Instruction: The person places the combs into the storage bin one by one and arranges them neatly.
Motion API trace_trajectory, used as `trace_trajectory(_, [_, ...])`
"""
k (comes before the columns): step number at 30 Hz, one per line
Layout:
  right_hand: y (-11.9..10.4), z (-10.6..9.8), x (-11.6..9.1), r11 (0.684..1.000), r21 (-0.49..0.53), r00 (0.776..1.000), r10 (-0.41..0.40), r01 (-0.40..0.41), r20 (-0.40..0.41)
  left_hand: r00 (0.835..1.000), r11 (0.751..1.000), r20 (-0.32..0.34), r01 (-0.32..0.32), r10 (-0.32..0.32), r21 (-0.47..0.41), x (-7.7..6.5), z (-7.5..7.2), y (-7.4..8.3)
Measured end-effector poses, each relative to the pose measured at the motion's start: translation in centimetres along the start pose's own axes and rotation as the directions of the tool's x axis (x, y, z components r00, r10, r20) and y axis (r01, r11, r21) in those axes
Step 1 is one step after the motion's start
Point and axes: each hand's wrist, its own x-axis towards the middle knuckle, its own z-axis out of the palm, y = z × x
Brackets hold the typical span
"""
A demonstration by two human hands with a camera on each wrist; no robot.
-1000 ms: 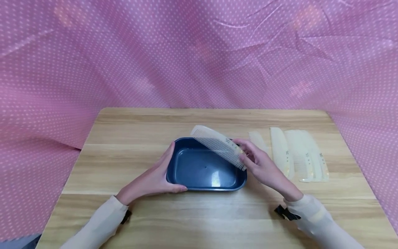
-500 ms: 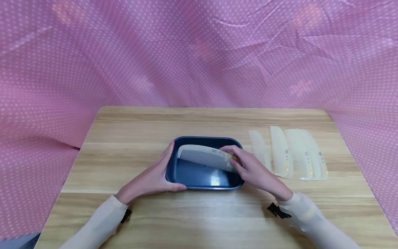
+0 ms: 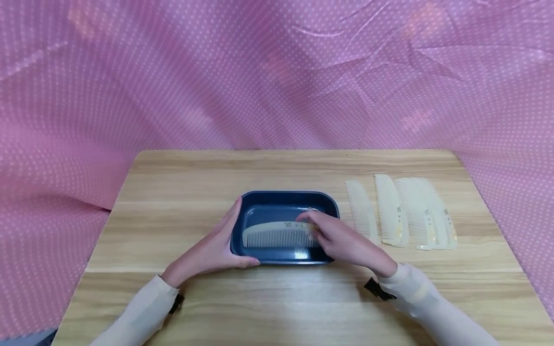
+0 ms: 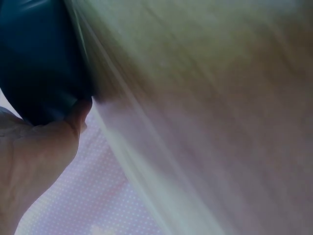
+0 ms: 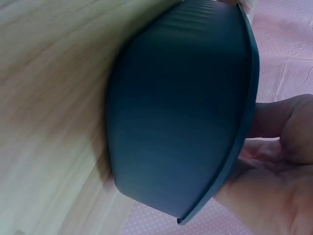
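A dark blue rectangular plastic tray (image 3: 277,198) rests on the wooden table. My left hand (image 3: 212,250) grips its left end, thumb along the front rim; the left wrist view shows that thumb against the tray's side. Inside the tray is a pale, translucent comb (image 3: 279,234), teeth toward me and its spine toward the back. With fingers reaching over the right rim, my right hand (image 3: 339,240) pinches the comb's right end. From the right wrist, the tray's outer wall (image 5: 181,112) hides the comb and the fingertips.
Several similar combs lie to the right of the tray: a separate comb (image 3: 362,211), then an overlapping pair (image 3: 389,209), then another overlapping group (image 3: 420,214). Pink dotted cloth (image 3: 277,72) hangs behind the table (image 3: 277,302) and along its sides.
My right hand has carried the comb left and down from above the tray's back right corner into the tray, levelling it from a slant. The left hand keeps its grip on the tray.
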Motion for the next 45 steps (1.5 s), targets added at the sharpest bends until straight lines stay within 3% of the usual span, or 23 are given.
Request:
trace_trajectory(10, [-0.2,0.0,0.4,0.999,-0.047,0.996,-0.02,0.024,0.083,1.0,1.0,-0.002,0.024,-0.024,-0.009,0.0,0.0,-0.1])
trace_trajectory(20, [-0.6,1.0,0.8,0.983,-0.182,0.985,0.055,-0.025,0.163,1.0,1.0,-0.004,0.021,-0.021,-0.005,0.1,0.0,-0.1])
trace_trajectory(30, [-0.5,1.3,0.8,0.974,-0.227,0.986,0.036,0.001,0.161,1.0,1.0,0.004,0.016,-0.016,-0.018,0.1,0.0,-0.1])
trace_trajectory(41, [-0.8,1.3,1.2,0.973,-0.218,0.978,0.118,-0.079,0.172,1.0,0.999,0.014,0.007,-0.006,-0.04,0.1,0.1,-0.2])
trace_trajectory(45, [-0.7,1.4,1.0,0.979,-0.186,0.985,0.107,-0.081,0.134,1.0,0.999,0.017,0.002,-0.001,-0.043,0.0,0.2,-0.2])
